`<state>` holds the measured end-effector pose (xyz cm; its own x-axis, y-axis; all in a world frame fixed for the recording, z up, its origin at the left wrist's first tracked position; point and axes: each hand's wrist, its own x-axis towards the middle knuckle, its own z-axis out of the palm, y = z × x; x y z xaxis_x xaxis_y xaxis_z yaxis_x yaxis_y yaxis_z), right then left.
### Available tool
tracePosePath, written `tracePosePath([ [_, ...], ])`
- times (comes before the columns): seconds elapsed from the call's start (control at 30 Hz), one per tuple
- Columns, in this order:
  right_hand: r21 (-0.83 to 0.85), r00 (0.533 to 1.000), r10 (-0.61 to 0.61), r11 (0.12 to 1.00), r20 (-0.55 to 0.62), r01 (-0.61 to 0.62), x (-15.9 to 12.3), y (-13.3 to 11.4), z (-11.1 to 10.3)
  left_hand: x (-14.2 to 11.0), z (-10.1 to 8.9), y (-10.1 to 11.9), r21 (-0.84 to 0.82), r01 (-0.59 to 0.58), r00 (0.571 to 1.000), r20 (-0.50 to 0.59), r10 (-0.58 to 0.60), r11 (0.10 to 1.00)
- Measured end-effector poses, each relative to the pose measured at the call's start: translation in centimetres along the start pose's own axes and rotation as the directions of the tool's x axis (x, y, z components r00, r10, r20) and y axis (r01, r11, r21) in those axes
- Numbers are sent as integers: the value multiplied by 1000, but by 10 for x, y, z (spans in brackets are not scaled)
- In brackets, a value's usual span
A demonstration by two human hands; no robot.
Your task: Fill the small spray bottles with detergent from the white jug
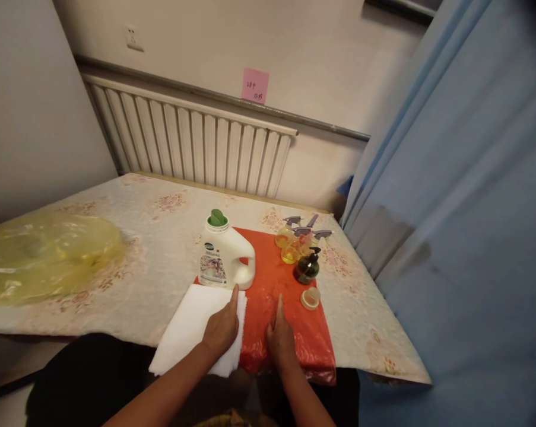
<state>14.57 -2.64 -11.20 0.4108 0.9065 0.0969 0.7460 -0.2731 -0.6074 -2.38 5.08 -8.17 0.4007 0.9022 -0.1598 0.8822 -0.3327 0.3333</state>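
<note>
My left hand [223, 327] hovers over or rests on a folded white cloth [190, 323], one finger stretched forward and its other fingers partly hidden. Over the red plastic sheet [263, 255] is my right hand [282, 339], also with a finger extended and nothing visible in it. Just beyond the left fingertip stands a white detergent jug [227, 255], upright, with a green spout [216, 218] and no cap on. A loose translucent cap [310, 298] lies right of my right hand. Behind it stand a dark green pump bottle [307, 268] and several clear trigger spray bottles [289, 252] with yellowish liquid.
A crumpled yellow plastic bag [49, 255] lies on the left of the floral-covered table [161, 219]. A white radiator [196, 136] and the wall, bearing a pink note [254, 86], stand behind. Blue curtains [454, 178] hang along the right side.
</note>
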Motion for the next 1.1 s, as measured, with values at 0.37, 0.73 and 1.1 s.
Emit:
tracePosePath([
  [0.37,-113,1000,4,994,4,-4,2,0,4,1,7,-4,29,-39,999,-25,40,999],
  [0.73,-119,1000,-3,993,-3,2,2,2,6,0,9,-6,26,-80,995,-64,81,996],
  [1.1,-170,999,22,985,26,-17,2,-1,4,-2,9,-6,31,-72,995,-69,74,997],
])
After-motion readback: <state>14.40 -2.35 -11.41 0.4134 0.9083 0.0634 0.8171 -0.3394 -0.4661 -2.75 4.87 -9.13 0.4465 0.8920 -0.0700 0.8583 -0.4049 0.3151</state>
